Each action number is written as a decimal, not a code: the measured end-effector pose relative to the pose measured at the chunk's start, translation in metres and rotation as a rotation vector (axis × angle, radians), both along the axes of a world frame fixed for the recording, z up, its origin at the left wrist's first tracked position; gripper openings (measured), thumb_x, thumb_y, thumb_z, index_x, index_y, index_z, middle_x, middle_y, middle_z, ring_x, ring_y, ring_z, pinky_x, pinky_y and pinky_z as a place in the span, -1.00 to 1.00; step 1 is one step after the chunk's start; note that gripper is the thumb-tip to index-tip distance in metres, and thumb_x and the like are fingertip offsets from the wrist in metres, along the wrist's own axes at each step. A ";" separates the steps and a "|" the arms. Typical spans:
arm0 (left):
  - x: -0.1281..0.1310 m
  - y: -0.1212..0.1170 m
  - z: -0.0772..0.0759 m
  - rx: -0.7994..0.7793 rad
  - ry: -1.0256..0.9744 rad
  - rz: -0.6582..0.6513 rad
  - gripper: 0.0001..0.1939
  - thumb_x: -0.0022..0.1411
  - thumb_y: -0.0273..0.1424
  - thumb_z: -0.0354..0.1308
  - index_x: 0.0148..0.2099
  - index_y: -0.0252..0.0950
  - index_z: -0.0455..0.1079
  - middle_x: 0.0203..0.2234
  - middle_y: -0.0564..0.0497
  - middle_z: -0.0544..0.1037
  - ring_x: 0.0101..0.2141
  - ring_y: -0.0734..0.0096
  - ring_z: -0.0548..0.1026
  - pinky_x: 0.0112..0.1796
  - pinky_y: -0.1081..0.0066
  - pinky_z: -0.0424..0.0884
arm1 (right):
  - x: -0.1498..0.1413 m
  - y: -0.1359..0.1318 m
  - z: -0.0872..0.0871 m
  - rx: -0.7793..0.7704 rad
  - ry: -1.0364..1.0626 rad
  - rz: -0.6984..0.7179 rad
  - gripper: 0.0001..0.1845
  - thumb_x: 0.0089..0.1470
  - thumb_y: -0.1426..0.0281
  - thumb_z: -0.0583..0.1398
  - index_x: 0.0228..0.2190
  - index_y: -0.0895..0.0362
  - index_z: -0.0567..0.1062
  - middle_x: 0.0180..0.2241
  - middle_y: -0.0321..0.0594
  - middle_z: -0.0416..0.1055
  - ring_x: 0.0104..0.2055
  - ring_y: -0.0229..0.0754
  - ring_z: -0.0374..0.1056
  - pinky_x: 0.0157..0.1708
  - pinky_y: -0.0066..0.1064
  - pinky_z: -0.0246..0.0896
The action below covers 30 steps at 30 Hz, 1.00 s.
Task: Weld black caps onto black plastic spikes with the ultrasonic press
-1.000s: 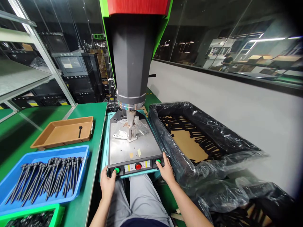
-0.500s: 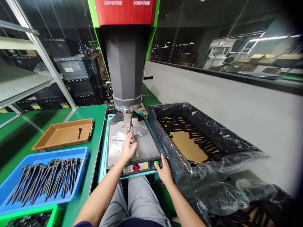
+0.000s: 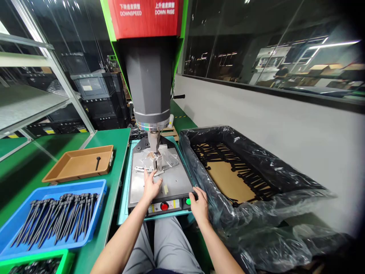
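My left hand [image 3: 151, 187] is over the metal base plate [image 3: 176, 182] of a press, its fingers apart and empty. Its fingertips are just in front of a small metal fixture [image 3: 156, 163]. Directly above the fixture is the metal horn [image 3: 154, 141] of the press head [image 3: 149, 83]. My right hand [image 3: 200, 205] rests at the right front corner of the base, fingers apart, thumb beside the green button [image 3: 188, 201]. A red button [image 3: 164, 206] is on the same front panel. Whether the fixture holds a part is too small to tell.
At left are a blue tray [image 3: 98, 186] of long black stemmed parts, a brown tray [image 3: 76, 161] with one black part, and a green bin [image 3: 67, 258]. A plastic-lined box [image 3: 285, 167] with rows of black parts and cardboard stands at right.
My left hand has drawn back slightly from the fixture. The right hand's fingers have bent more, and its thumb has shifted off the green button. The press head looks slightly higher.
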<state>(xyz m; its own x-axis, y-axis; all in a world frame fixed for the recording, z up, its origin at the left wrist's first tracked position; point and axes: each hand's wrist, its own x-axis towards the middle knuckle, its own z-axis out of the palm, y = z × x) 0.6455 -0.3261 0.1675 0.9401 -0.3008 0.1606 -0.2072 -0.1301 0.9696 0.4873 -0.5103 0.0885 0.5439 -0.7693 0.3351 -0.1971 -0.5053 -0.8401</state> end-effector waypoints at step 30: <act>0.019 -0.019 0.034 -0.233 -0.036 -0.086 -0.04 0.19 -0.11 0.17 0.42 -0.07 -0.38 0.40 -0.05 -0.30 0.35 0.20 -0.22 0.27 0.17 -0.03 | 0.186 0.067 0.131 0.152 -0.014 0.446 -0.56 0.14 0.26 0.09 0.04 0.07 0.43 -0.55 -0.32 0.43 -0.47 -0.20 0.34 -0.39 -0.44 0.22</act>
<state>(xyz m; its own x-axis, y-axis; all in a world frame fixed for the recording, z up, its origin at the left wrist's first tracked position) 0.6649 -0.3447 0.2019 0.9052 -0.3302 0.2676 -0.2427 0.1154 0.9632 0.6732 -0.4436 0.2197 0.8287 -0.5027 0.2463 0.0229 -0.4091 -0.9122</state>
